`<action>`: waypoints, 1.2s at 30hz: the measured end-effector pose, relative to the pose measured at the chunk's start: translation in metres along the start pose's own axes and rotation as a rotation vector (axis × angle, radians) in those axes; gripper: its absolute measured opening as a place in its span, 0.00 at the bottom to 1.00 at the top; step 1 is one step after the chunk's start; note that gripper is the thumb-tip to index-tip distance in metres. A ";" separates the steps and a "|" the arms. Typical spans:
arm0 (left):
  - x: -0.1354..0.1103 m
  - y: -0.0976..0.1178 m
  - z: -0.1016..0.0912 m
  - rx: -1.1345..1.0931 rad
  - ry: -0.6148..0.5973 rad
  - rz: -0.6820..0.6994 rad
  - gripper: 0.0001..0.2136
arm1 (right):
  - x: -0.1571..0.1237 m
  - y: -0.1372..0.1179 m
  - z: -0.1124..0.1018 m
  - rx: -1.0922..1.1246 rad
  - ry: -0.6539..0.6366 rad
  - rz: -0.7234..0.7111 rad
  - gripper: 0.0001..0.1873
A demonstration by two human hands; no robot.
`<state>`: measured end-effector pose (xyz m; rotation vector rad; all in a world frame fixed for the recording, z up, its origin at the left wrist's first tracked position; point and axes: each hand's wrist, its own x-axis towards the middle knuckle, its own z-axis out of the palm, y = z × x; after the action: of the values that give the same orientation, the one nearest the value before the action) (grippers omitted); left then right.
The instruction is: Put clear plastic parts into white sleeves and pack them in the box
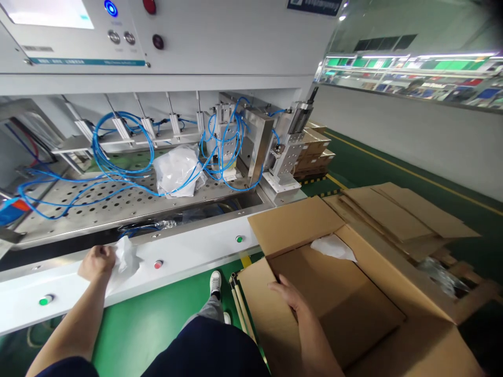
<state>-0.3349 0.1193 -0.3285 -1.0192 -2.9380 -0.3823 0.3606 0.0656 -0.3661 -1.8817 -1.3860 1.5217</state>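
My left hand (97, 263), closed in a narrow grip, gathers a crumpled sheet of thin white plastic film (126, 263) on a long white painted machine ledge (204, 255), apparently so the loose sheet cannot slide away. My right hand (288, 299), open wide with fingers spread, lies on the rim of an open brown corrugated cardboard carton (298, 228), seemingly steadying it. A second piece of crumpled white film (333, 247) lies in the carton just ahead of that hand, and a loose pile of flat brown cardboard sheets (404, 214) sits beyond it.

Just right of my left hand, a round red push button (158, 264) is set into the ledge. Ahead of that hand, a perforated stainless steel plate (118, 207) holds a bunched white plastic bag (176, 170), with looping blue pneumatic tubing (121, 152) draped across it, likely routed to the metal cylinders alongside. A pale grey control panel (78, 52) rises above.

Between my hands, the glossy green factory floor (126, 335) shows around my white sneaker (215, 283) (the camera catches my own knees, too). Far to the right of my right hand, a yellow floor line (412, 167) runs along a pale wall.
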 end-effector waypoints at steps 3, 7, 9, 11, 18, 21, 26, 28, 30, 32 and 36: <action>0.000 0.001 -0.002 0.004 -0.008 0.002 0.17 | -0.001 -0.002 0.001 0.056 -0.026 -0.017 0.35; 0.000 0.000 -0.002 0.001 -0.005 0.011 0.17 | -0.005 -0.007 0.001 0.091 -0.046 -0.021 0.36; 0.000 0.000 -0.001 -0.002 -0.004 0.014 0.16 | -0.005 -0.008 0.001 0.093 -0.038 -0.014 0.36; 0.000 0.000 0.000 -0.004 -0.003 0.012 0.16 | -0.005 -0.006 0.001 0.089 -0.028 -0.014 0.36; 0.000 0.000 0.000 -0.018 -0.006 0.001 0.18 | -0.001 -0.001 0.001 0.045 -0.024 -0.014 0.35; 0.001 -0.002 0.002 -0.024 -0.009 -0.004 0.18 | -0.003 -0.004 -0.001 0.015 -0.013 -0.014 0.33; 0.002 -0.003 0.003 -0.027 -0.010 -0.002 0.17 | -0.006 -0.009 -0.001 0.032 -0.020 -0.005 0.32; 0.002 -0.003 0.003 -0.029 -0.003 0.002 0.16 | -0.007 -0.010 0.000 0.054 -0.028 -0.005 0.34; 0.001 -0.002 0.002 -0.029 0.002 0.002 0.15 | -0.007 -0.010 0.000 0.073 -0.037 -0.013 0.36; 0.000 -0.001 0.001 -0.028 0.005 0.000 0.15 | -0.007 -0.010 0.000 0.076 -0.048 -0.020 0.37; -0.001 0.000 -0.001 -0.027 0.009 0.004 0.16 | -0.007 -0.011 0.000 0.029 -0.016 -0.006 0.35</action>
<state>-0.3338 0.1185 -0.3281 -1.0229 -2.9300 -0.4266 0.3565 0.0645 -0.3538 -1.8510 -1.3670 1.5488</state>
